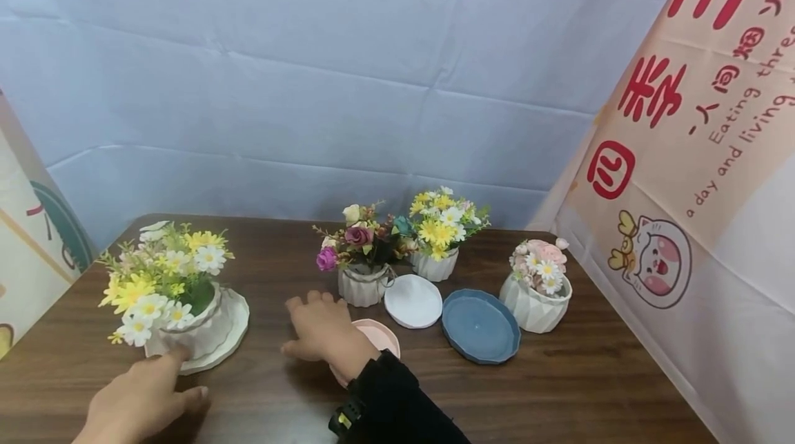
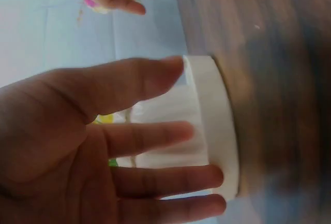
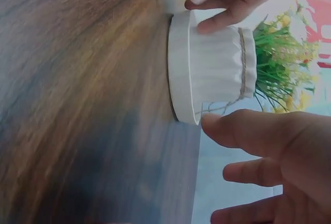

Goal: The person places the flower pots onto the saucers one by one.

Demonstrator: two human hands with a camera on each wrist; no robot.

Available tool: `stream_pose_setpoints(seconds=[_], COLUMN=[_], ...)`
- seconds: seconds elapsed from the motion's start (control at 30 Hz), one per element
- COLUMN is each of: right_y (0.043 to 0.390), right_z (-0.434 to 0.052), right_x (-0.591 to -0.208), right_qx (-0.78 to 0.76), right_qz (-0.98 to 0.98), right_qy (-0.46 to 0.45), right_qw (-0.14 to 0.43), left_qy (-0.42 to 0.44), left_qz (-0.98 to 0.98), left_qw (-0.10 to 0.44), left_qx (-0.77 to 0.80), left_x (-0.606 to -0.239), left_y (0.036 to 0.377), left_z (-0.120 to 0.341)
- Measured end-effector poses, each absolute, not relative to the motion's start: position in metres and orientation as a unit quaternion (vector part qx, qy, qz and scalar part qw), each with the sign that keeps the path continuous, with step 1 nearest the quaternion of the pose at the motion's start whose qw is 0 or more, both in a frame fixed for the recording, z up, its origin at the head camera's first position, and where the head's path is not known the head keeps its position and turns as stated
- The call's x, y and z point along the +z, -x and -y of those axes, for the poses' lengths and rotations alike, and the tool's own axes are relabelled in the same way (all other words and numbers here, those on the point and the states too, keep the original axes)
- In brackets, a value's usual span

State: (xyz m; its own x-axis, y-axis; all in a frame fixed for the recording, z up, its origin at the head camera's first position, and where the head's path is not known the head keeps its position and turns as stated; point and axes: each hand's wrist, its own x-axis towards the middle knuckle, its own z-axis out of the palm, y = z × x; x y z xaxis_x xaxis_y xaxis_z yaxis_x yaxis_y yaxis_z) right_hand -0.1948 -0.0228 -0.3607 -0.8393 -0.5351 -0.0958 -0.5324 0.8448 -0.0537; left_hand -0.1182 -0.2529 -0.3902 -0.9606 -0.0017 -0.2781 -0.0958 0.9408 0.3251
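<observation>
A white ribbed flowerpot [image 1: 201, 330] with yellow and white artificial daisies [image 1: 164, 278] stands on a white scalloped saucer [image 1: 239, 326] at the table's left. My left hand [image 1: 139, 396] is at the near side of this pot, fingers extended; in the left wrist view its fingertips overlap the saucer rim [image 2: 222, 131]. My right hand [image 1: 326, 330] hovers over the table right of the saucer, fingers spread, holding nothing. Its wrist partly hides a pink saucer [image 1: 381, 335]. The right wrist view shows the pot [image 3: 220, 61] upright on its saucer, twine round its neck.
Behind my right hand stand a pot of purple and cream roses [image 1: 363, 285] and another of yellow daisies [image 1: 437, 264]. A white saucer [image 1: 413, 301], a blue saucer [image 1: 481, 326] and a pot of pink flowers [image 1: 537, 302] are further right. A pale cloth [image 1: 310, 85] hangs behind the table.
</observation>
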Motion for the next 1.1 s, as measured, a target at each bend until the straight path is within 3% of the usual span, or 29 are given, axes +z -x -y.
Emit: stream_pose_setpoints(seconds=[0.63,1.1], right_y=[0.196,0.205], right_z=[-0.021,-0.052], right_x=[-0.361,-0.365], right_qx=[-0.022,-0.064], right_qz=[-0.949,-0.956], right_qy=[0.301,0.277], right_qw=[0.086,0.079], left_qy=[-0.136,-0.159], left_qz=[-0.972,-0.970], left_qw=[0.025,-0.025], left_qx=[0.188,0.182], left_x=[-0.389,-0.390], left_y=[0.119,0.131], left_z=[0.208,0.178])
